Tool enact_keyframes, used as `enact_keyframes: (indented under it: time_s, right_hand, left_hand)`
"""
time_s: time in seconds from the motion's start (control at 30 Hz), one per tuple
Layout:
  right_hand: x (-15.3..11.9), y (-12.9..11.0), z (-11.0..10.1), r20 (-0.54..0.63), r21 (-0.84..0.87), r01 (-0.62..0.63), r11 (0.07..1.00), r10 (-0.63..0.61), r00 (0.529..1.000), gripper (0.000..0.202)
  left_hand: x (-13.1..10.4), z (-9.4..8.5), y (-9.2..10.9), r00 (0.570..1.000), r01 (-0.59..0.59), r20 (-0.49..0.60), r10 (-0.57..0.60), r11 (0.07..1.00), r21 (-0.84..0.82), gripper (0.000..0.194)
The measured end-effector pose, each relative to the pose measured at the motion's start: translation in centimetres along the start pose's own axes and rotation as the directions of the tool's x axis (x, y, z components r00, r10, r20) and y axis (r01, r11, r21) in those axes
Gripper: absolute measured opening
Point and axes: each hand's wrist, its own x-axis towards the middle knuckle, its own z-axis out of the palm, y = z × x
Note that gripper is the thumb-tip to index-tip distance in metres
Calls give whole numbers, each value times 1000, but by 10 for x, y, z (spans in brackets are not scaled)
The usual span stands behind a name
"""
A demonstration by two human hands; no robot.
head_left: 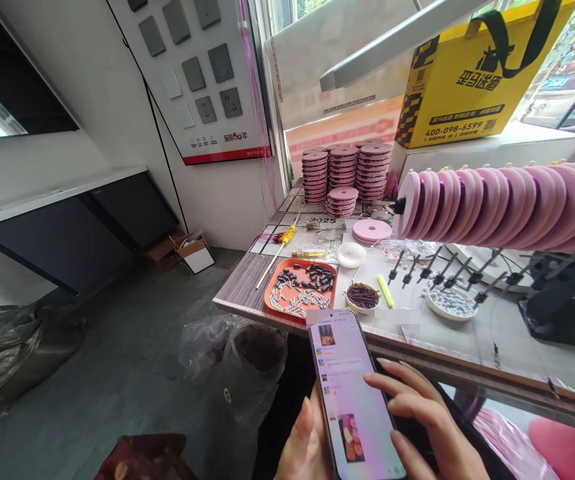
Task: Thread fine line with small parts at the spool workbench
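the left hand (pixel 304 443) holds a phone (pixel 352 393) from below. the right hand (pixel 427 417) rests on the phone's side, fingers loose. past the phone, an orange tray (pixel 300 288) sits on the desk (pixel 247 277).

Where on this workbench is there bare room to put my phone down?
Bare patches: the near left corner of the table beside the orange tray, and the front strip between the small bowl and black stand. Crowded behind, around the spool stacks.

A small craft workshop inside a shopfront: the surface (pixel 247 280) carries stacked pink spools (pixel 343 172), a spool rack (pixel 502 203) to their right, an orange bead tray (pixel 301 287) before them.
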Motion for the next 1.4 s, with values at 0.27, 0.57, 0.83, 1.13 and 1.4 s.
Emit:
enact_keyframes:
  time_s: [0.27,0.57,0.83,1.13,1.4]
  right_hand:
    - [-2,2,1,0,2,7,1000,-7,1000,8]
    - [-8,5,3,53,34,-20,999,18,998,6]
    - [-12,7,2,72,46,-25,999,21,997,7]
    - [-10,5,0,71,40,-9,999,6,997,7]
    - [-8,3,-1,51,10,-2,1000,1,999,7]
  left_hand:
    - [2,-6,-2,994,-52,98,50,998,24,59]
    - [-2,-13,-3,997,-22,69,20,999,24,58]
    - [-3,-14,1,997,25,73,-29,998,56,53]
    - [-5,-12,1,997,29,76,-32,999,41,53]
    - [-6,-10,-2,998,27,63,-28,999,20,56]
